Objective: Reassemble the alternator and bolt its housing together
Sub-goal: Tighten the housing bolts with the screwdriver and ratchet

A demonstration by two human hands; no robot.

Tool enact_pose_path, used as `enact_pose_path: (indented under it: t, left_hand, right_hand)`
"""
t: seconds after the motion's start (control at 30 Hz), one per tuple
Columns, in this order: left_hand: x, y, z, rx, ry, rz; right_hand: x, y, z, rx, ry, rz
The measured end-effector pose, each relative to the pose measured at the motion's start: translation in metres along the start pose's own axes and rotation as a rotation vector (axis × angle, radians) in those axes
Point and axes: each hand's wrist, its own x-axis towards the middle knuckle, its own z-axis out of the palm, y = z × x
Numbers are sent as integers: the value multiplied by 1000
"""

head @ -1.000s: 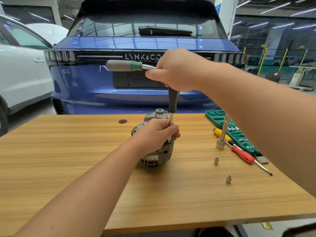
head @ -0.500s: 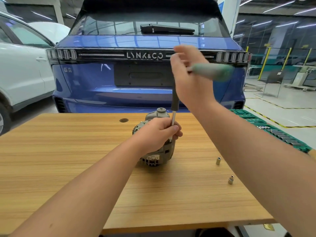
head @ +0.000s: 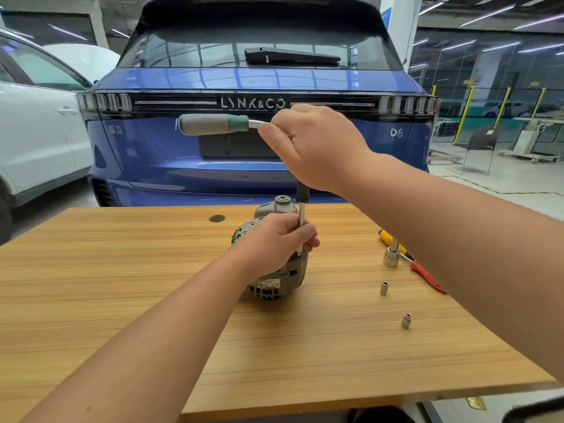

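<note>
While the left hand (head: 274, 239) steadies the alternator (head: 276, 270), a housing bolt looks mid-tighten.

Right hand (head: 314, 148) is wrapped round the head of the ratchet (head: 213, 125): handle sticks out level to the left, extension drops straight down into the left fist. Alternator sits mid-table (head: 122, 300), mounting ear up and its long axis upright, I'd guess. Next move probably needs another handle swing with the extension kept vertical so the socket doesn't slip.

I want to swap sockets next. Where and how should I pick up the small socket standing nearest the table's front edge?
Pinch the small socket across its wider lower barrel, coming straight down from above. It stands upright, clear of its neighbours, and narrows toward the top, so the neck probably offers less hold.
</note>
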Motion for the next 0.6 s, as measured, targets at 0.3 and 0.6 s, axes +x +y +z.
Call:
enact_pose_path:
  t: [0.3,0.6]
  left_hand:
    - [-1,0,0,9,-21,15]
    - [3,-1,-1,0,-24,2]
  right_hand:
    - [30,-9,-33,329,-440,496]
    - [0,1,22,1631,341,790]
